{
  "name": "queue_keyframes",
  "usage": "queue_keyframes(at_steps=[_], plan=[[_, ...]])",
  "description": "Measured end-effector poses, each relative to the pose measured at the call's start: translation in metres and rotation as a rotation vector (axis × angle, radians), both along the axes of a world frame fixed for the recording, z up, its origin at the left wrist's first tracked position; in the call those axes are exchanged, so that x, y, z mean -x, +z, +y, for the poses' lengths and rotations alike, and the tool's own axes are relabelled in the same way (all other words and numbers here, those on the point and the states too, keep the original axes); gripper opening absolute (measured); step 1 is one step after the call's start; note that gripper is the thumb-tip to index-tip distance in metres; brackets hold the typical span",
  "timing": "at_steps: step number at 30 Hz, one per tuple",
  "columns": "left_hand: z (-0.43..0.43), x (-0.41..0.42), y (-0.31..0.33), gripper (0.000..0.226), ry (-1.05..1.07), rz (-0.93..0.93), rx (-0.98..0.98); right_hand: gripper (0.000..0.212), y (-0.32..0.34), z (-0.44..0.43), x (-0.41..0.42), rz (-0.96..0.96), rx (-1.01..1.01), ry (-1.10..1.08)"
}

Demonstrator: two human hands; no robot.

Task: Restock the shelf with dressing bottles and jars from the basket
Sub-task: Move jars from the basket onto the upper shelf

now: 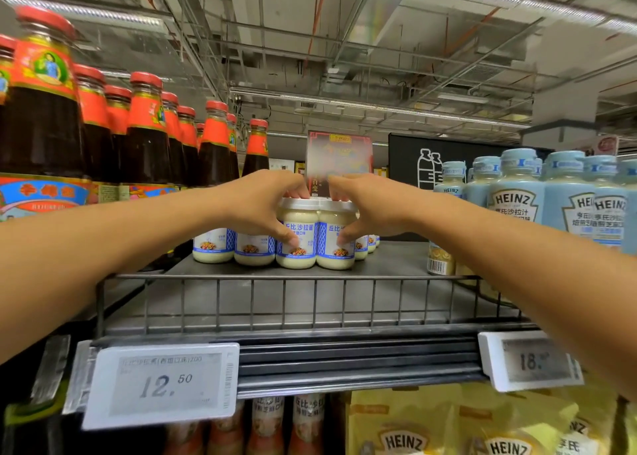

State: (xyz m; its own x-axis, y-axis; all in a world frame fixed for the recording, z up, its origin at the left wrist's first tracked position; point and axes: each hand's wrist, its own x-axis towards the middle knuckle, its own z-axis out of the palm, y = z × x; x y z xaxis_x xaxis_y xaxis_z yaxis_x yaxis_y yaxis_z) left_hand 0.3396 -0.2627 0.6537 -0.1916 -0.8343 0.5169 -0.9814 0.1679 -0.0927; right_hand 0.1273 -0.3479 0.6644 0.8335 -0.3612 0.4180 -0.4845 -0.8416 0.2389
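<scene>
The jars (300,220) in the middle are cream, with white lids and white labels edged by a blue lattice pattern and blue lettering. On the left, the sauce bottles (146,151) are dark brown with red caps and orange-red neck labels trimmed in gold. On the right, the squeeze bottles (513,192) are pale blue, caps included, with white labels and dark lettering. The shelf (396,258) and its wire rail (300,299) are dark grey. The near price tags (162,384) are white with grey screens and dark digits. The pouches (403,420) below are yellow. Far behind stand a dark red sign (339,154) with gold and a black board (410,165) with white bottle outlines.
</scene>
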Motion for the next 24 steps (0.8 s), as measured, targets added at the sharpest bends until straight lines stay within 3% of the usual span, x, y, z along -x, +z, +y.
queue_keyframes(at_steps=[6, 12, 24], plan=[[0.017, -0.005, 0.005, 0.078, -0.03, 0.044, -0.033, 0.077, 0.002, 0.004, 0.008, -0.003, -0.035, -0.04], [0.06, 0.01, 0.02, 0.049, -0.095, 0.219, -0.018, 0.049, 0.001, 0.032, 0.025, -0.267, -0.079, 0.045], [0.123, 0.085, -0.014, 0.041, -0.439, 0.314, 0.043, 0.015, -0.06, 0.115, 0.092, -0.753, -0.202, 0.29]])
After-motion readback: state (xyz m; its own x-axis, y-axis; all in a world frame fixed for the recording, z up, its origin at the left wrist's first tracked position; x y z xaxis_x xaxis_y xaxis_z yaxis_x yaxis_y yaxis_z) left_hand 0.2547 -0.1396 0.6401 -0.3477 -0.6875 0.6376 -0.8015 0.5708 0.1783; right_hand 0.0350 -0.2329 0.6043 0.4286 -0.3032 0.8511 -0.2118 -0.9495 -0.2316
